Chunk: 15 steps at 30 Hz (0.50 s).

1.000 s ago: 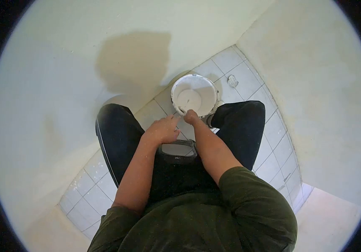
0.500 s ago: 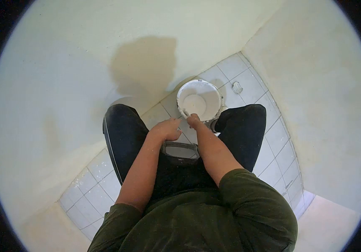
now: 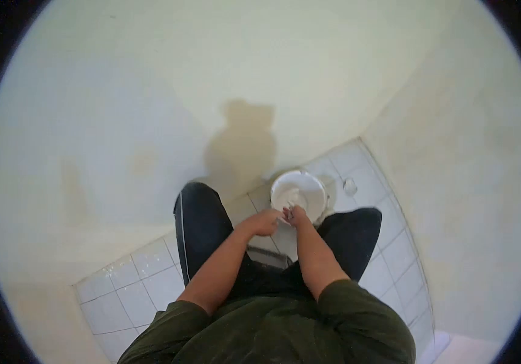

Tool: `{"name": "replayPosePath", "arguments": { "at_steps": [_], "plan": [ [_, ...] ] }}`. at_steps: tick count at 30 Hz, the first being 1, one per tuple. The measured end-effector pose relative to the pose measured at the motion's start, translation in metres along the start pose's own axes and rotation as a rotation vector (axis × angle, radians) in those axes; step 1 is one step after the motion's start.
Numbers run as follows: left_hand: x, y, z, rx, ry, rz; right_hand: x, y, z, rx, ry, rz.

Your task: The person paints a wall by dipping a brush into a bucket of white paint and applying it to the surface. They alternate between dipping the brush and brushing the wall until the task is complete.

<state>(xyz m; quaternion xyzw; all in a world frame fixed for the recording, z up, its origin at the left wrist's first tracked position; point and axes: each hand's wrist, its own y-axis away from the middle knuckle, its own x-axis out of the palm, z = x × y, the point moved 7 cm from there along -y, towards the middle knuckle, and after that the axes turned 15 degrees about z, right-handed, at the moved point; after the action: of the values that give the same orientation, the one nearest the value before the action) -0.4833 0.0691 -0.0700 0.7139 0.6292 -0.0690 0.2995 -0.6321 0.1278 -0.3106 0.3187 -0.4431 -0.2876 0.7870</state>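
A white bucket with smeared sides stands on the tiled floor between my knees, with some whitish material at its bottom. My right hand is closed at the bucket's near rim, around something small and pale that I cannot make out. Just left of it is my left hand, its fingers close to my right hand; a small pale thing shows near its fingertips, and I cannot tell whether it grips it.
Pale walls meet in a corner beyond the bucket. A whitish lump lies on the floor tiles right of the bucket. A grey frame-like object is between my thighs.
The view has tilted up, so the bucket and my knees sit lower. My left hand has come nearer to my right hand and the bucket's rim.
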Motion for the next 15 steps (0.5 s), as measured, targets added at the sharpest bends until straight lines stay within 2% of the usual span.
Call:
{"name": "replayPosePath", "arguments": {
  "at_steps": [3,6,9,12,15],
  "plan": [
    [0.028,-0.014,0.046,0.103,0.027,-0.101,0.003,0.003,0.026,-0.061,0.206,0.008],
    [0.012,0.018,0.003,0.089,0.007,-0.064,0.031,0.018,0.063,-0.139,0.481,-0.020],
    [-0.009,0.049,-0.035,0.103,-0.054,-0.124,0.097,0.079,0.090,-0.227,0.648,0.046],
    [-0.037,0.097,-0.083,0.068,-0.009,-0.216,0.162,0.148,0.101,-0.381,0.538,0.347],
    [-0.057,0.147,-0.120,0.068,-0.059,-0.324,0.212,0.221,0.109,-0.387,0.458,0.568]
  ]
}}
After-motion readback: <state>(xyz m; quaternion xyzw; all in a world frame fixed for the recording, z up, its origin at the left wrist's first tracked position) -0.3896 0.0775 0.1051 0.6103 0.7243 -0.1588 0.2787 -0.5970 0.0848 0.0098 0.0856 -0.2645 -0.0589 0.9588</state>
